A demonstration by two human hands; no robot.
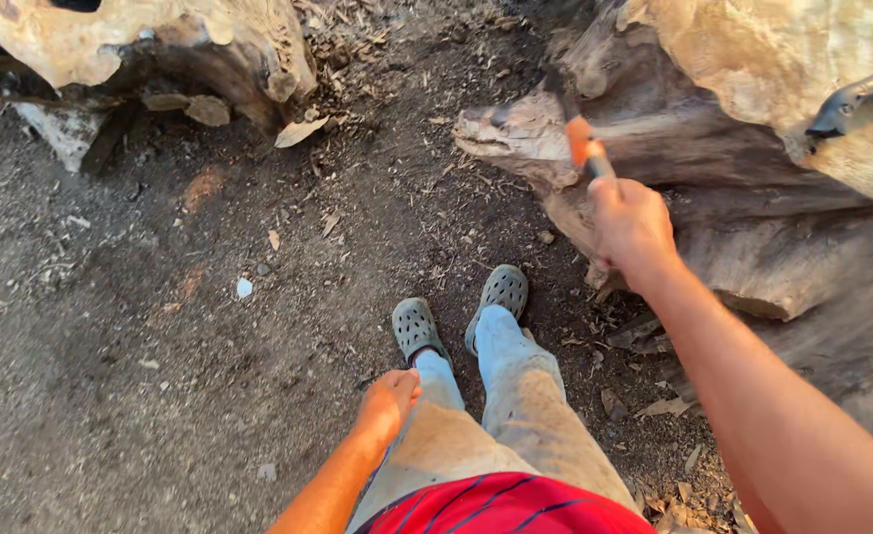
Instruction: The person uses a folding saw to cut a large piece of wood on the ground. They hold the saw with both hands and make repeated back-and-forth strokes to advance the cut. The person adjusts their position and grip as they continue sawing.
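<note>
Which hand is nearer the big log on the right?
Right. The right hand grips an orange-handled tool right against the log. The left hand hangs by the thigh, well apart from it.

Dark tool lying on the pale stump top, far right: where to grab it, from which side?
Probably the dark tool's long grey shaft, coming from above with fingers wrapped across it. It lies flat and bare on the pale stump, slanting out of frame. The right hand already grips an orange-handled tool; the left hand is free.
</note>
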